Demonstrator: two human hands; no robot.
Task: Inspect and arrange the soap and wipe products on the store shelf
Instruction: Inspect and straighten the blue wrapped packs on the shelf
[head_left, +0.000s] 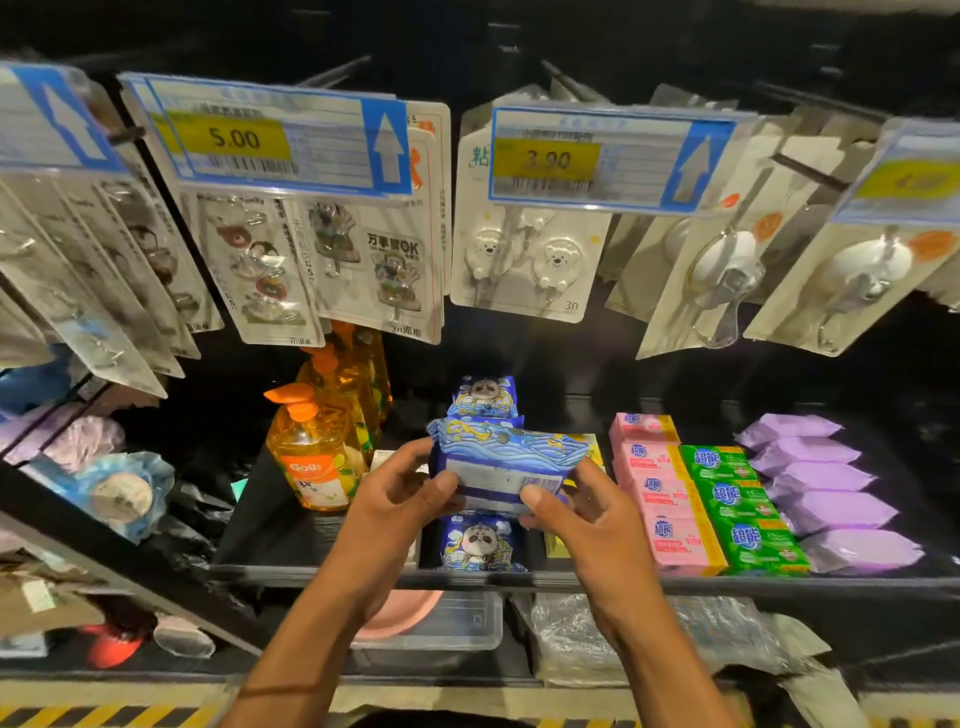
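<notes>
A blue wipe pack (506, 457) with wave art is lifted above the shelf, its back label facing me. My left hand (400, 493) grips its left end and my right hand (576, 506) grips its right end, thumbs on the label. Matching panda-print wipe packs lie below (480, 543) and behind (483, 397) on the black shelf (291, 530). To the right lie pink soap bars (667, 499), green soap bars (740, 499) and purple wipe packs (826, 488) in rows.
Orange pump bottles (319, 452) stand left of the wipes. Carded hooks (524, 260) and price tags (270, 140) hang on pegs above. A clear bin (447, 623) and wrapped goods sit on the level below. A blue-wrapped item (122, 491) lies on the left shelf.
</notes>
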